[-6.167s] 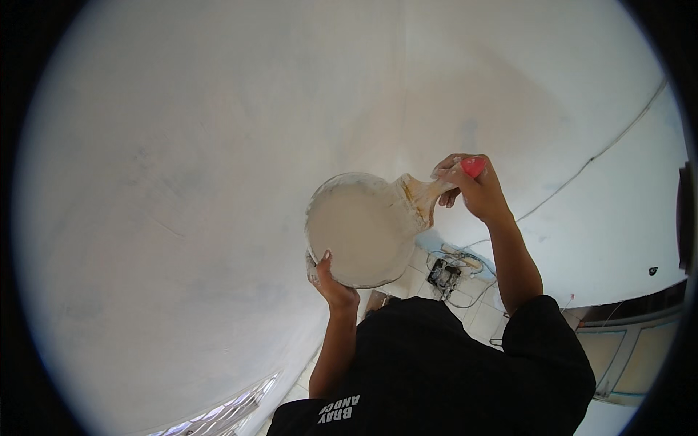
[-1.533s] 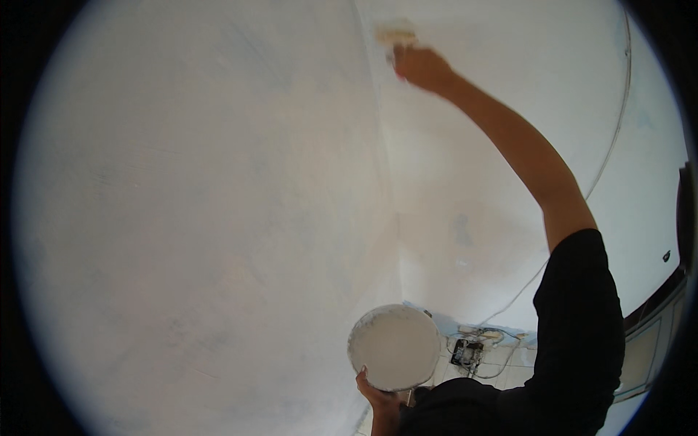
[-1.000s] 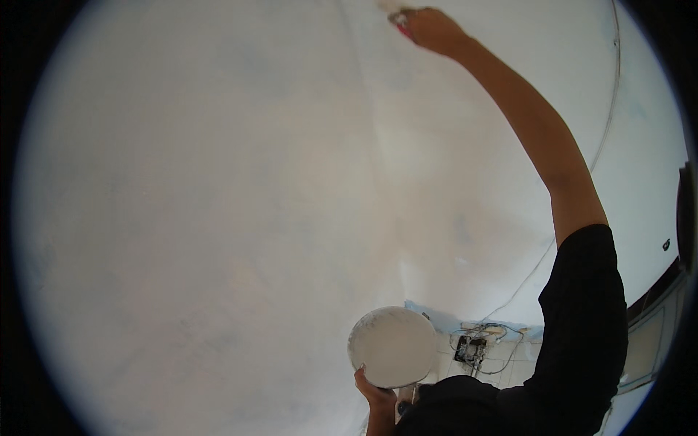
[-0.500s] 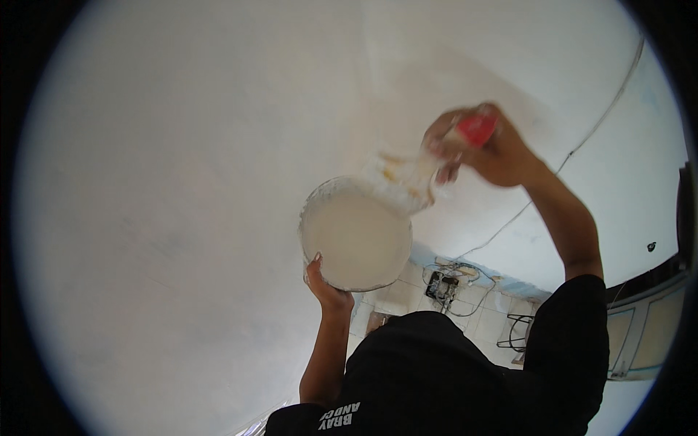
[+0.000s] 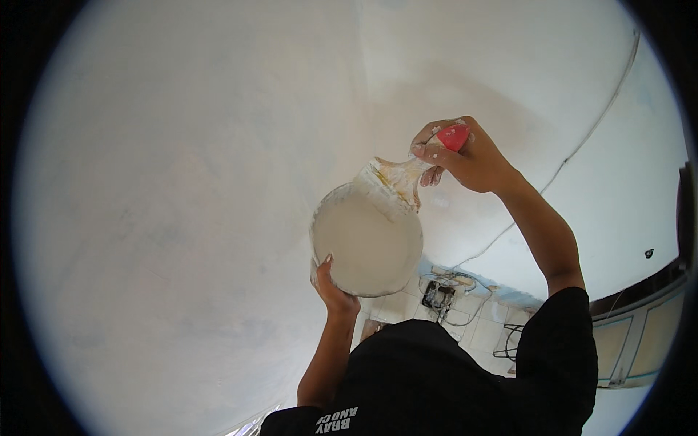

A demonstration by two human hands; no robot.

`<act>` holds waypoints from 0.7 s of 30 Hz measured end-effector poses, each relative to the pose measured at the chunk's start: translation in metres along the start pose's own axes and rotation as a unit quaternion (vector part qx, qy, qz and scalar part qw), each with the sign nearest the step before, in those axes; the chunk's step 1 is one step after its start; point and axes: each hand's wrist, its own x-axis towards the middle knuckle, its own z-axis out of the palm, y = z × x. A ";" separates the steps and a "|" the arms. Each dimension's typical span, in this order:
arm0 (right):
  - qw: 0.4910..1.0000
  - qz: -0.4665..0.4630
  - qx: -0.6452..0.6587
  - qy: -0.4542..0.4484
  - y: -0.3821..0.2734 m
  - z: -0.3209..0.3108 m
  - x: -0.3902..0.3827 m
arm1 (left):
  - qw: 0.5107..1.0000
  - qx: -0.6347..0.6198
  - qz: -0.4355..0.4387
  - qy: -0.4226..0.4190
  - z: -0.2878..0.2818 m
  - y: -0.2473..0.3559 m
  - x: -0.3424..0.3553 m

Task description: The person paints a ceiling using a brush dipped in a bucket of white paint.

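Observation:
A round bucket of white paint (image 5: 367, 247) is held up in front of the wall by my left hand (image 5: 336, 291). The thumb hooks over its near left rim, while the other fingers are hidden beneath or behind it. My right hand (image 5: 454, 156) is closed round the handle of a wide paintbrush (image 5: 396, 180), whose red handle end shows above the fist. White paint smears cover the brush and spot the fingers. The bristles point down and left, over the bucket's far rim, with their tips at or just above the paint; I cannot tell if they touch it.
Pale walls (image 5: 182, 182) meet in a corner ahead. A thin cable (image 5: 563, 163) runs down the right wall. Below on the tiled floor are a dark box with tangled wires (image 5: 438, 296) and a dark metal frame (image 5: 509, 341). A panelled door or cabinet (image 5: 640, 341) stands at right.
The brush has moved left and down, so its bristles now overlap the bucket's far rim. The bucket has shifted slightly right.

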 end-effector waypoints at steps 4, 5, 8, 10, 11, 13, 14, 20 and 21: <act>0.997 0.048 0.049 -0.036 0.032 -0.010 0.009 | 0.999 -0.023 -0.026 0.010 0.010 0.001 0.005; 0.996 0.055 0.052 -0.050 0.034 -0.010 0.009 | 0.998 -0.050 -0.026 -0.012 0.009 0.002 0.003; 0.996 0.038 0.043 -0.069 0.037 -0.018 0.015 | 0.999 -0.035 -0.014 0.007 0.016 0.008 -0.005; 0.996 0.042 0.051 -0.055 0.039 -0.028 0.019 | 0.999 -0.031 -0.001 0.011 0.014 0.002 -0.003; 0.996 0.038 0.053 -0.057 0.039 -0.030 0.019 | 0.999 -0.029 0.008 0.026 0.015 -0.001 -0.003; 0.996 -0.005 0.047 -0.078 0.039 -0.028 0.019 | 0.999 0.011 0.046 0.019 0.022 -0.004 -0.005; 0.995 -0.004 0.054 -0.087 0.039 -0.026 0.019 | 0.996 0.050 0.078 0.011 0.025 -0.004 -0.006; 0.999 0.001 0.028 -0.021 0.046 -0.005 0.004 | 0.994 0.000 0.059 0.094 0.036 -0.008 0.009; 0.999 0.005 0.046 -0.024 0.046 -0.006 0.003 | 0.993 0.003 0.057 0.099 0.035 -0.007 0.012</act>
